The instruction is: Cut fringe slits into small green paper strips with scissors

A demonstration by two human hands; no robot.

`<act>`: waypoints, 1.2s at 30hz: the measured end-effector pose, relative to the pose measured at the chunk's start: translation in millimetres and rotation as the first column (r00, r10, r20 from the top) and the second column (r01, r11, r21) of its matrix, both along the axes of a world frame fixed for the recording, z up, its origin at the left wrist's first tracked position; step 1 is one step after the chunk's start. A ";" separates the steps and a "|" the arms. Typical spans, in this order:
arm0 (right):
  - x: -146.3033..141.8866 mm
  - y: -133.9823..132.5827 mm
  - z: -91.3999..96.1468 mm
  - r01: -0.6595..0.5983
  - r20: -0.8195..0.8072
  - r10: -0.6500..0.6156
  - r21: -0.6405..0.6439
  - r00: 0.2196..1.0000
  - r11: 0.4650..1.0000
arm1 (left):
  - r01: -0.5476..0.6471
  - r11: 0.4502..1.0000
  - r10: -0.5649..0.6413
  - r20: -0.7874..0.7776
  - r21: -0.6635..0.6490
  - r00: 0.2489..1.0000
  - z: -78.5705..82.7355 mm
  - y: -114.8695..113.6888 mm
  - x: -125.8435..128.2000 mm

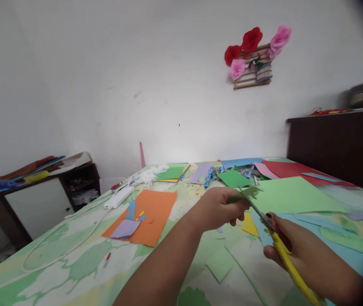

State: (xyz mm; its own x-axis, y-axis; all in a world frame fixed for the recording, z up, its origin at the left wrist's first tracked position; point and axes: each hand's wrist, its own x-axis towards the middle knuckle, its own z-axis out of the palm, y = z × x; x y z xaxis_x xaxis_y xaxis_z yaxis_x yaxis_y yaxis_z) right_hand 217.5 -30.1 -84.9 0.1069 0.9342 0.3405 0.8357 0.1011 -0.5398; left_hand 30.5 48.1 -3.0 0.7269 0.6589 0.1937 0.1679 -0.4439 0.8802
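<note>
a person's left hand (pixel 219 208) pinches a small green scrap (pixel 248 193) between thumb and fingers above the table (pixel 72 255), near the middle of the view, while the right hand (pixel 296 246) is closed around the yellow handles of the scissors (pixel 279 247). the scrap is held up off the cloth, apparently so the blades can pass on both sides of it and the paper stays taut at the cut. its free edge, ragged and toothed, points toward 2 o'clock, away from the gripping fingers, and its long axis runs roughly 8 to 2. the scissors lie along a line from 5 o'clock at the handles to 11 o'clock at the tips, and the blades meet the scrap from below, just beside the left fingertips. whether the blades are parted at this instant is hard to tell.

an orange sheet (pixel 155 212) lies at 9 o'clock from the hands and carries a purple piece (pixel 125 228) and small offcuts. a large green sheet (pixel 292 195) sits at 2 o'clock, a red sheet (pixel 290 170) beyond it. paper flowers (pixel 251 51) hang on the wall at 12 o'clock.
</note>
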 end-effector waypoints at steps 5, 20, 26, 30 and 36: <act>1.6 0.5 0.0 -0.013 -0.026 0.010 -0.097 1.000 0.995 | 0.014 0.995 -0.013 0.005 -0.103 1.000 4.0 -2.4 -1.4; 1.5 -2.5 4.8 -0.069 -0.115 0.057 -0.098 0.992 0.993 | 0.086 0.970 -0.056 0.132 -0.229 0.990 4.2 2.6 -4.2; 3.1 -3.8 1.1 -0.115 -0.066 0.107 -0.137 0.992 0.984 | -0.049 0.999 0.049 0.049 -0.001 0.998 5.6 -1.2 -6.2; 0.6 -6.5 1.7 -0.183 -0.070 0.178 -0.083 0.982 0.980 | -0.051 0.995 0.050 0.013 0.086 0.999 4.1 -4.1 -4.5; -3.8 -8.0 3.2 -0.210 -0.099 0.207 -0.019 0.973 0.977 | -0.070 0.993 0.068 0.019 0.097 0.997 3.8 -7.2 -2.8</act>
